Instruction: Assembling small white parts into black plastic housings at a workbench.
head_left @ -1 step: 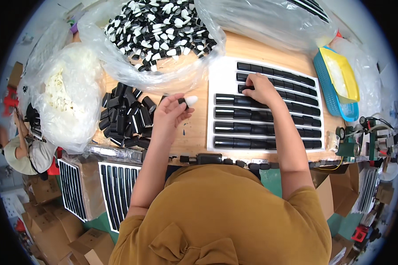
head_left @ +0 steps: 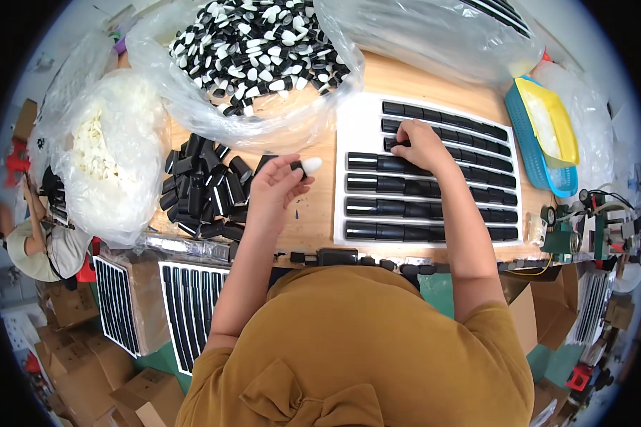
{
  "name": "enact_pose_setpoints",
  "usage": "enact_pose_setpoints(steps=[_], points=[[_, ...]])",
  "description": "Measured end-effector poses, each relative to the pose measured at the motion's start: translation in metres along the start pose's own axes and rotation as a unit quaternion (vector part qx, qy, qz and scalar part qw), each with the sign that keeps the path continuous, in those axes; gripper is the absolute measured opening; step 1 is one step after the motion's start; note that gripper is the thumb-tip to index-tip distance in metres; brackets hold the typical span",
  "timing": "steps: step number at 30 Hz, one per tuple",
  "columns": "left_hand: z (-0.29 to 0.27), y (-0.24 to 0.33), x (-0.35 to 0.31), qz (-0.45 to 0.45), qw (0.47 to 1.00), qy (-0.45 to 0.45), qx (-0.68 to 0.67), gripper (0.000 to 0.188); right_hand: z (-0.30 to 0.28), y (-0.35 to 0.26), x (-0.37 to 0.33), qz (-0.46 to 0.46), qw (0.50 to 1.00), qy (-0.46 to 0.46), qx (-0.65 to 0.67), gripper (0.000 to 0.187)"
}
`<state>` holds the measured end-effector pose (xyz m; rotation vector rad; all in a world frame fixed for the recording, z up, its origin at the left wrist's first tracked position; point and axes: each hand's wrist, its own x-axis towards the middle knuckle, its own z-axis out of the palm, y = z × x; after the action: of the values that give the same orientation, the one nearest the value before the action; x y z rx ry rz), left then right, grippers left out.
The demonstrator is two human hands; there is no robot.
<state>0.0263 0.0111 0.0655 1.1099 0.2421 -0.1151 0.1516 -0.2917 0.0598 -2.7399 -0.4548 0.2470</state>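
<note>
Between the thumb and fingers of my left hand [head_left: 276, 186] is a small black-and-white applicator piece [head_left: 310, 166], its rounded white tip pointing right. My right hand [head_left: 421, 145] reaches over a white tray [head_left: 343, 121] lined with rows of black cylinders [head_left: 395, 208]. Its thumb and fingertips close on a black cylinder [head_left: 388, 144] at the left end of the third row from the far side; the fingers hide part of it. To the left of my left hand lies a pile of loose black cylinders [head_left: 205, 186].
A clear plastic bag [head_left: 263, 132] of black-and-white pieces lies open at the back. Another bag [head_left: 96, 149] holds cream-white pieces. At right are a blue basket [head_left: 523, 135] with a yellow tray [head_left: 568, 135], and a green device [head_left: 564, 240]. Another person [head_left: 39, 242] is at far left.
My left hand, with the applicator piece, has shifted very slightly to the right and toward me. The right hand stays at the same row.
</note>
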Motion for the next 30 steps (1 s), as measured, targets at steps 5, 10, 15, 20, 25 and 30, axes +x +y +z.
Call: enact_pose_setpoints(steps=[5, 10, 15, 20, 25, 30], points=[[0.005, -0.013, 0.002, -0.041, 0.999, -0.023, 0.007, 0.03, 0.004, -0.002, -0.008, -0.007, 0.996, 0.079, 0.052, 0.026], [0.022, -0.01, 0.009, -0.023, 0.999, -0.025, -0.008, 0.03, 0.004, -0.003, -0.021, 0.084, 0.972, 0.208, 0.065, 0.013], [0.022, -0.008, 0.018, -0.021, 0.999, -0.014, 0.022, 0.029, 0.02, -0.017, -0.04, 0.118, 0.935, 0.333, -0.02, 0.028], [0.022, -0.009, 0.028, -0.03, 0.999, -0.018, 0.012, 0.029, 0.022, -0.032, -0.032, 0.168, 0.94, 0.292, -0.054, 0.044], [0.021, -0.006, 0.03, -0.033, 0.999, -0.021, -0.002, 0.029, 0.026, -0.025, -0.028, 0.17, 0.947, 0.262, -0.071, 0.055], [0.019, -0.004, 0.031, -0.039, 0.999, -0.01, 0.005, 0.029, 0.033, -0.033, -0.035, 0.128, 0.952, 0.271, -0.069, 0.043]])
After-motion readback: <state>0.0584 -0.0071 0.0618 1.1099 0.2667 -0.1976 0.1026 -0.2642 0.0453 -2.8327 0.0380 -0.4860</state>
